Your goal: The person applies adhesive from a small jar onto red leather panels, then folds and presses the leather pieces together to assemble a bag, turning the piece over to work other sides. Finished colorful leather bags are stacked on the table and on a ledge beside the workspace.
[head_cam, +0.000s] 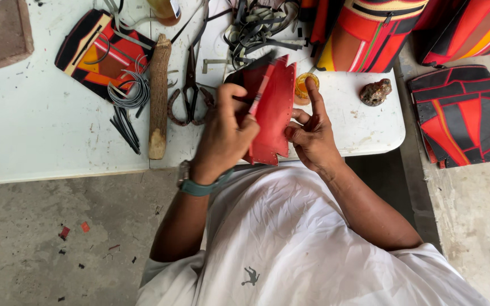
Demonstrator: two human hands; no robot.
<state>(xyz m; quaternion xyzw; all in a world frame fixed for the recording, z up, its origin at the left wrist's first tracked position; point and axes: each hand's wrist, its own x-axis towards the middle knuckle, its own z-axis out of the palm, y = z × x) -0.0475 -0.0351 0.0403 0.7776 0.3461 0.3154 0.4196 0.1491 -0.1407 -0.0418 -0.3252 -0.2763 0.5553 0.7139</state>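
A red leather piece [274,113] with 1 zigzag edge is held upright above the white table's [41,136] near edge, its long axis running toward the viewer. It is supported by the right hand [312,139], forefinger extended along it. A thin red strip [261,90] is pinched by the left hand [225,136], fingers closed. A small yellowish jar [304,88] stands behind.
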